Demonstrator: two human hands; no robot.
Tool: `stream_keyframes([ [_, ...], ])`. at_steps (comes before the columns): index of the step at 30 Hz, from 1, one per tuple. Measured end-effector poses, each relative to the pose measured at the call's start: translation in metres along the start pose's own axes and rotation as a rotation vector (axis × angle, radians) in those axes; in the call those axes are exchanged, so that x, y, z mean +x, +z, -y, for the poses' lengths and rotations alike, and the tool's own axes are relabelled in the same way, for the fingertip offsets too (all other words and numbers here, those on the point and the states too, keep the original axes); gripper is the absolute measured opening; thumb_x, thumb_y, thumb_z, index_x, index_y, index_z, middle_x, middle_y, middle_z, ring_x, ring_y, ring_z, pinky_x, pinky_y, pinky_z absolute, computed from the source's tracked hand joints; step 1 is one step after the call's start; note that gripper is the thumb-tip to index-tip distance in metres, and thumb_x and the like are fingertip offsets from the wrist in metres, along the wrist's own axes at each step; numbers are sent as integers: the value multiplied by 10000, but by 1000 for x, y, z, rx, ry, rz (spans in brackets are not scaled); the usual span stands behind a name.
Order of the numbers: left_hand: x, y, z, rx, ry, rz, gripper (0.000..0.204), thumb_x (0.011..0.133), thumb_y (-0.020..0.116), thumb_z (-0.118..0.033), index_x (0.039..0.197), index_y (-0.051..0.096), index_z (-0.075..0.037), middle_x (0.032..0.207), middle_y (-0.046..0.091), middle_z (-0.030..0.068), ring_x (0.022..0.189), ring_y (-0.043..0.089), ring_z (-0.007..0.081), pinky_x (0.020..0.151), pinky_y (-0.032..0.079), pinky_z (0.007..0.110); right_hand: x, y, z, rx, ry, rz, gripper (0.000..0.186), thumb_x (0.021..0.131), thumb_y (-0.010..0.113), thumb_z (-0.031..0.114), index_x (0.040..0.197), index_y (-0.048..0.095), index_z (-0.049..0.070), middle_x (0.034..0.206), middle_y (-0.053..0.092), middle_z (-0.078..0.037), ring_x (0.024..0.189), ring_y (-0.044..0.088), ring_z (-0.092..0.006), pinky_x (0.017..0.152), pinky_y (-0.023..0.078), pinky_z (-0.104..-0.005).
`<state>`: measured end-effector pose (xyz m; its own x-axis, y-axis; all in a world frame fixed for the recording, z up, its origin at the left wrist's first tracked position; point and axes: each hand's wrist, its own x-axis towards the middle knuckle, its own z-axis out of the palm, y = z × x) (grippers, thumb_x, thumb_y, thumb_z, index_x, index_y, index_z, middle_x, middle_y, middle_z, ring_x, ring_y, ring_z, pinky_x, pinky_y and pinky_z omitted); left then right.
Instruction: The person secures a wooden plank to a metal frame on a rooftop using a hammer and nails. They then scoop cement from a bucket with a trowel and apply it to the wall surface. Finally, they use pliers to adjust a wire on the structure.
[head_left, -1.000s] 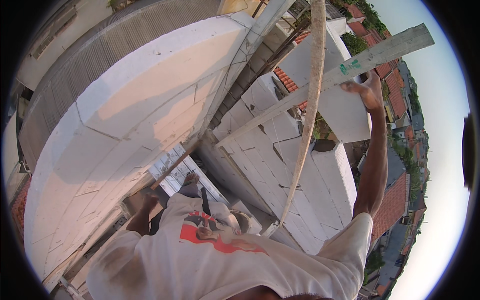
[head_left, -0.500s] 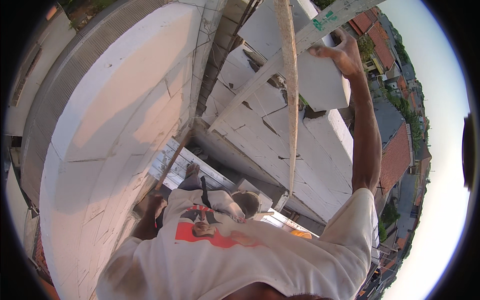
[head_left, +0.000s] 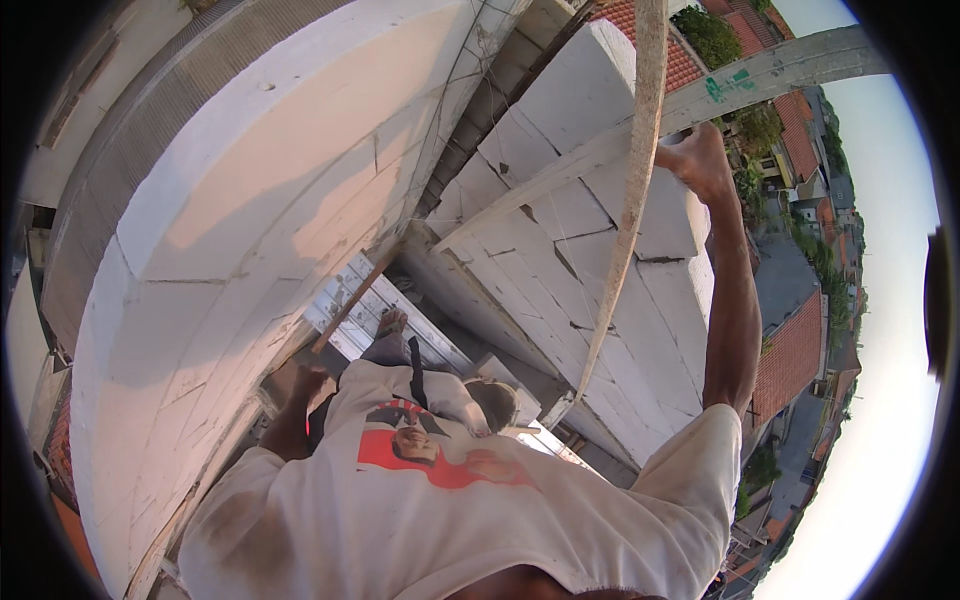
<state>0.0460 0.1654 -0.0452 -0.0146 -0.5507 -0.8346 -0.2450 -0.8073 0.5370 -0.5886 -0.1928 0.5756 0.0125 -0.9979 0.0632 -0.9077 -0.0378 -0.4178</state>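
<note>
My right hand (head_left: 698,160) is raised at the upper right, fingers curled over a white block (head_left: 658,225) in the top of the right-hand block wall (head_left: 560,300), just beside a grey beam (head_left: 760,70) with green marks that crosses the wall. Part of that hand is behind the beam. A long, narrow wooden strip (head_left: 625,250) hangs across in front of the wall. My left hand (head_left: 310,380) is low at my left side, near a wooden pole (head_left: 350,305); its fingers are too small and shadowed to read.
A tall white block wall (head_left: 250,230) with thin wires stands on my left, a corrugated roof (head_left: 130,160) beyond it. Below are a white ribbed sheet (head_left: 420,330), my foot (head_left: 390,325) and a round bucket (head_left: 495,400). Tiled roofs (head_left: 785,365) and trees lie past the right edge.
The white block under my right hand has shifted into line with the wall's other blocks, and the gaps around it have narrowed. My view has also swung slightly.
</note>
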Motion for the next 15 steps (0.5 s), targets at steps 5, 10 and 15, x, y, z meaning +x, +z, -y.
stream_keyframes([
  [5,6,6,-5,70,-35,-146,260,831,717,-123,1050,722,16,991,764,174,798,733,251,686,572,384,-5,8,-13,-38,-86,-29,935,665,936,457,1350,607,-87,1296,695,-260,1232,657,-375,1132,451,-459],
  [10,9,13,-25,110,13,-150,178,839,700,-135,948,724,3,890,772,162,762,729,241,663,552,405,-29,17,-26,-185,-168,-76,1030,741,917,490,1484,477,-72,1437,576,-261,1320,597,-394,1131,459,-495],
  [15,19,26,-42,443,338,-146,109,750,713,-56,677,632,-61,653,648,116,602,662,265,575,510,428,-52,34,-28,-371,-124,-170,985,772,899,391,1518,435,-53,1420,543,-251,1288,606,-405,1061,520,-503],
])
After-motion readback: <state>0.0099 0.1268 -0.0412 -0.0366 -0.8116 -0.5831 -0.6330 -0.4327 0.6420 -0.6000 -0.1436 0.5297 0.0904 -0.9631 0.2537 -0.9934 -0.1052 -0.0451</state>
